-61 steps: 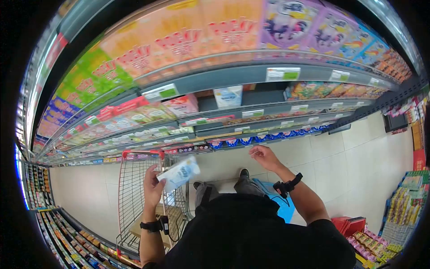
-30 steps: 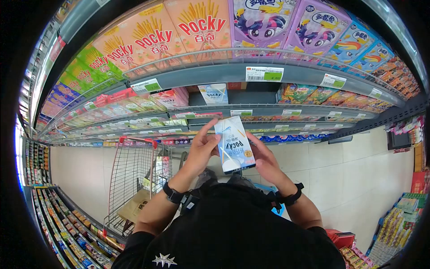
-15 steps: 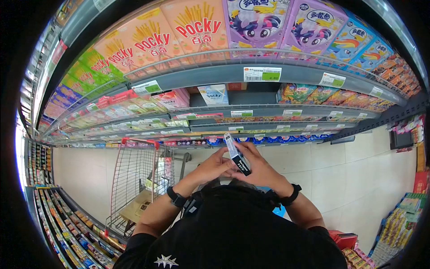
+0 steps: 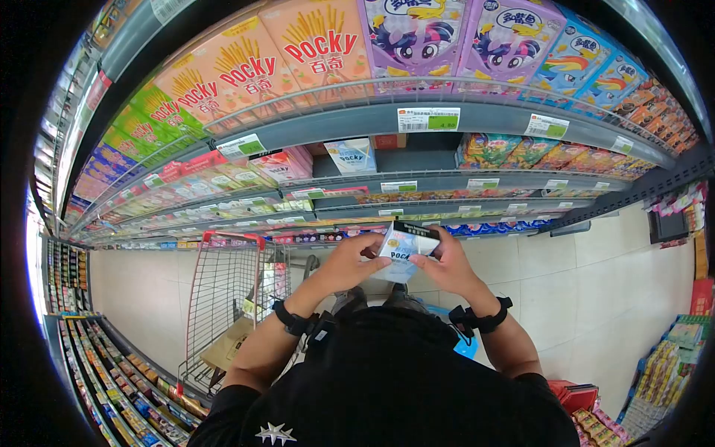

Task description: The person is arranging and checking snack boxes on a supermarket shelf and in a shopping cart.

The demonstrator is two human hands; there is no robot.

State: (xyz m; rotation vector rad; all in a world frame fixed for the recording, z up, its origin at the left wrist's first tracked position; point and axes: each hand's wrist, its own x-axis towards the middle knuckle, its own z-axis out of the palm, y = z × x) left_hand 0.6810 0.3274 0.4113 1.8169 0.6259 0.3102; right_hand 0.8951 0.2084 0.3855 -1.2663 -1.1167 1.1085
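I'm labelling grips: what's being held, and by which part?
A pale blue box, gripped at opposite sides: left hand on one, right hand on the other.

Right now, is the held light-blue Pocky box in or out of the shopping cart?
Out: both the left hand and right hand hold the light-blue Pocky box, to the right of the shopping cart.

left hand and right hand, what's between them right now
The white box lies between them in the head view, gripped on one side by the left hand and on the other by the right hand.
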